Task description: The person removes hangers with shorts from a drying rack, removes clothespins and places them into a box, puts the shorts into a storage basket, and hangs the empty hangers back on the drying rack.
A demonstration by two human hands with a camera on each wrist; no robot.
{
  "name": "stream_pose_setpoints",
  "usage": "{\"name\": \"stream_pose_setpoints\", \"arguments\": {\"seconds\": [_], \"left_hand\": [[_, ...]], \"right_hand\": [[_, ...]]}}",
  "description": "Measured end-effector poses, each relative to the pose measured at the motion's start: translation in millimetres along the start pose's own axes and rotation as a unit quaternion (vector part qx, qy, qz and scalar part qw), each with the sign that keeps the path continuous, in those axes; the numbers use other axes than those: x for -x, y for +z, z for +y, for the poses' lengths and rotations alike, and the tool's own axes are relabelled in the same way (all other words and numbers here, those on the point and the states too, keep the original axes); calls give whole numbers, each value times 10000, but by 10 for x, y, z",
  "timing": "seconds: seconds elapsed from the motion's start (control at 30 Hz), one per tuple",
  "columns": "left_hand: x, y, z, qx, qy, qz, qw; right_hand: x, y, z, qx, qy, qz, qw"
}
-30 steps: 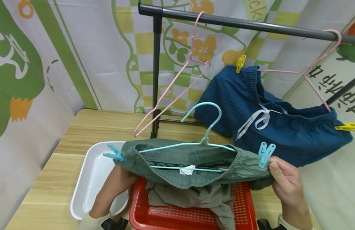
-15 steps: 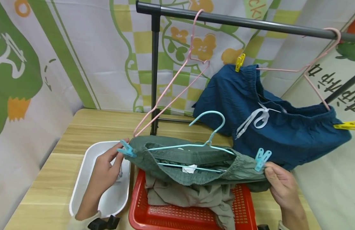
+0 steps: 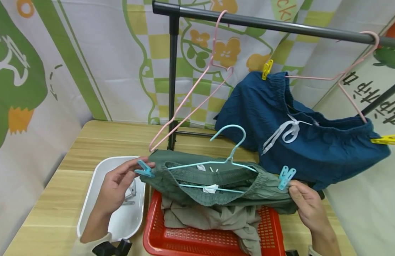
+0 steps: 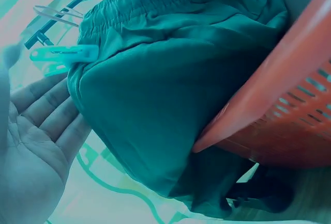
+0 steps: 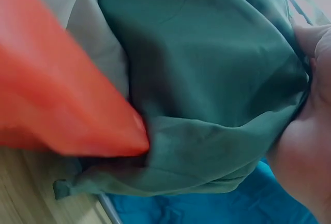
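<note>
Head view: red basket (image 3: 200, 233) cut by bottom edge, its far part hidden under green shorts (image 3: 213, 198) and grey-brown cloth (image 3: 213, 217). White tray (image 3: 124, 224) at lower left partly covered by left-hand grip (image 3: 119, 183); kind of metal pieces (image 3: 128, 203) inside not clear. Print on white label (image 3: 210, 188) too small for reading. Lower bar ends of blue hanger (image 3: 229, 159) hidden inside waistband. Right-hand grip (image 3: 307, 202): most fingers hidden behind shorts. Yellow clip (image 3: 386, 139) and black rail (image 3: 280, 24) cut by right edge. Right wrist view: basket rim blurred at left.
</note>
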State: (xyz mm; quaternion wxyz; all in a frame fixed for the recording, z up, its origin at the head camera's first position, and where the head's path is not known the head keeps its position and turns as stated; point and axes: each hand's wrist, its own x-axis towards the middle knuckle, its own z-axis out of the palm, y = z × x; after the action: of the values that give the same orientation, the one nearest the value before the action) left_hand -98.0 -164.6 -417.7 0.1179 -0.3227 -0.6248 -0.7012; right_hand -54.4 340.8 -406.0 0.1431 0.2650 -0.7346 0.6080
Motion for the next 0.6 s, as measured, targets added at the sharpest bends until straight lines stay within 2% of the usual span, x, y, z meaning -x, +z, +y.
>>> {"name": "stream_pose_setpoints", "arguments": {"seconds": [0.13, 0.23, 0.4, 0.6], "left_hand": [[19, -13, 1, -3, -114, -51, 9999], [35, -17, 1, -76, -276, 0, 9996], [50, -28, 15, -278, -632, 205, 9974], [60, -49, 9, -420, -896, 249, 9948]], "right_hand": [[5, -4, 28, 242, -54, 77, 9997], [13, -4, 28, 743, 82, 183, 9970], [18, -4, -15, 1754, 492, 257, 9829], [6, -30, -30, 2078, 744, 79, 9753]]}}
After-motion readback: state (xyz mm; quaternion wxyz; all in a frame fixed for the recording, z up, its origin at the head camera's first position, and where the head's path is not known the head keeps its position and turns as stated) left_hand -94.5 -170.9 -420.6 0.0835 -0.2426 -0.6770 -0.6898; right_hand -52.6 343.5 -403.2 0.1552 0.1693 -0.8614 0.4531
